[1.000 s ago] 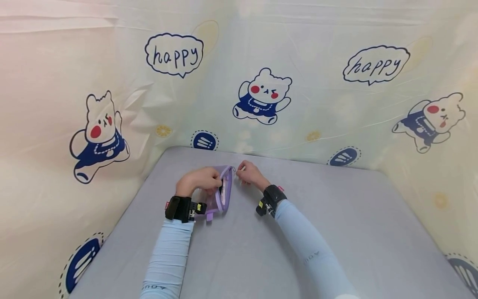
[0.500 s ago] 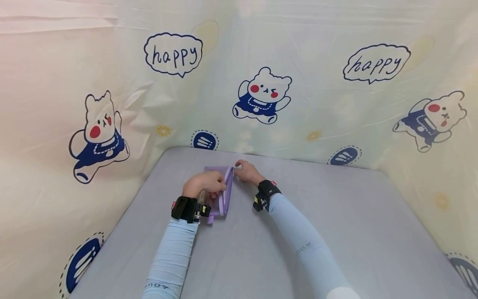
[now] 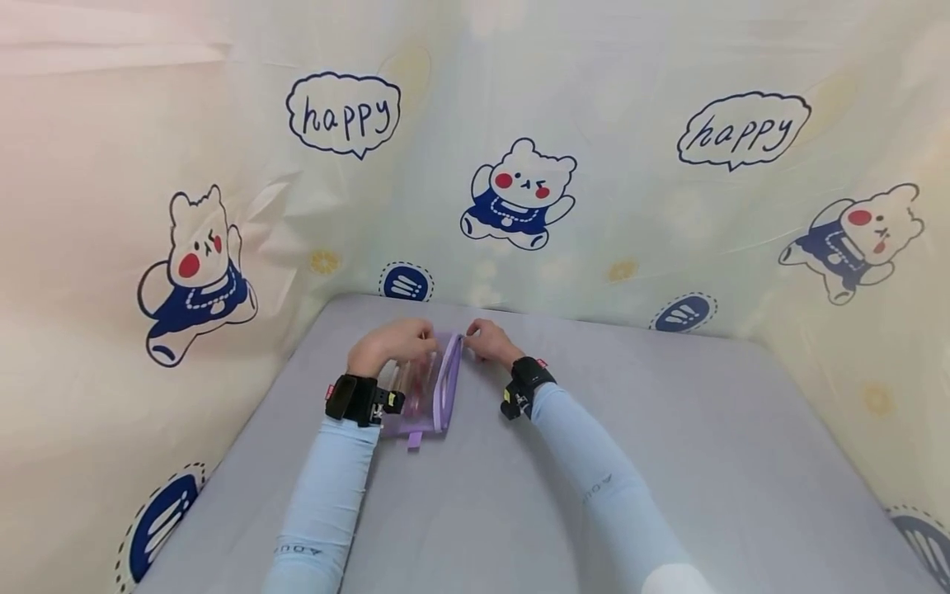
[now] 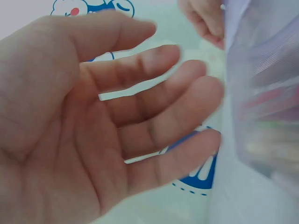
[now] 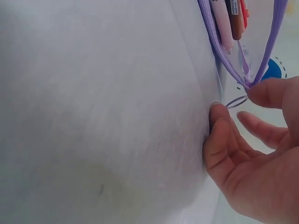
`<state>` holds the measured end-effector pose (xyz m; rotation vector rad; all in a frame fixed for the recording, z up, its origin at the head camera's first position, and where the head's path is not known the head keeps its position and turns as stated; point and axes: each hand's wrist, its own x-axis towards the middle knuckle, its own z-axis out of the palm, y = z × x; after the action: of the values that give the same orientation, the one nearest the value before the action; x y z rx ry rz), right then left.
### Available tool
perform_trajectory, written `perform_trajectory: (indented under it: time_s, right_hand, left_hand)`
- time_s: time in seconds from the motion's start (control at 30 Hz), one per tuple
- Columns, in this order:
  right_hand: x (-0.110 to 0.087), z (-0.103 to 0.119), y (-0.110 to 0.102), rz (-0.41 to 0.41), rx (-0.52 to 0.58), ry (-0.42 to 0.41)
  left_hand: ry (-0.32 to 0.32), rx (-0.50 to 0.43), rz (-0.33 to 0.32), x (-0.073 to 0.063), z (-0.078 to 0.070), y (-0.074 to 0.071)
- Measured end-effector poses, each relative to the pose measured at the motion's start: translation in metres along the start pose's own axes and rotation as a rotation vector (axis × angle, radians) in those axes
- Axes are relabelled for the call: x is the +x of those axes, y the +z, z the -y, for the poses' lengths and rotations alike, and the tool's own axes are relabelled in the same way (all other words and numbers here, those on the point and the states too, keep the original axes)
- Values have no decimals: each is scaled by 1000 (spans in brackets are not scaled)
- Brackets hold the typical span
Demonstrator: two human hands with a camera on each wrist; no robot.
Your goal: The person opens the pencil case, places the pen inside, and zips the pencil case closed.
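Observation:
A see-through purple zippered pencil case (image 3: 448, 388) lies on the left part of the table in the head view, its zipped side facing right and gaping. Inside, the right wrist view shows a pink pen (image 5: 222, 23), a brown pen (image 5: 236, 21) and something red. My left hand (image 3: 401, 340) hovers over the case's far left part; the left wrist view shows its fingers loosely spread, holding nothing, beside the case's wall. At the far corner, my right hand (image 3: 490, 342) holds the zipper's end with thumb and curled fingers, by a small ring pull (image 5: 237, 101).
The grey table (image 3: 668, 462) extends to the right and toward the front. A pale printed curtain (image 3: 609, 206) with bears and "happy" bubbles hangs along the back and both sides. A purple tab (image 3: 414, 441) sticks out from the case's near edge.
My left hand has drawn back from the case's opening, up and to the left. My right hand has moved slightly left to the case's far corner.

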<state>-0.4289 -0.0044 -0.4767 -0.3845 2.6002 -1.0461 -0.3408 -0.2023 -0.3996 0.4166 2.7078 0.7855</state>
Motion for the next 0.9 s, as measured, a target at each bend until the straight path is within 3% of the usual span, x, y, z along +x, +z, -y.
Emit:
perform_trajectory:
  time_s: [0.17,0.27,0.4,0.57,0.7,0.9]
  right_hand:
    - [5,-8,-1,6,19,8]
    - [8,-9,-2,24,18,-15]
    - [10,-9,-2,78,-5,-59]
    - [10,-10,-3,126,-5,-72]
    - [12,-9,2,89,-30,-56]
    - [11,-13,6,14,-80,-80]
  left_hand:
    - [80,68,-115,32,1,-9]
    - [73,95,-140,49,3,-10]
    - [18,90,-103,64,11,-7]
    - [-39,91,0,81,26,0]
    - [-64,105,74,89,31,4]
    - [-46,102,106,96,31,7]
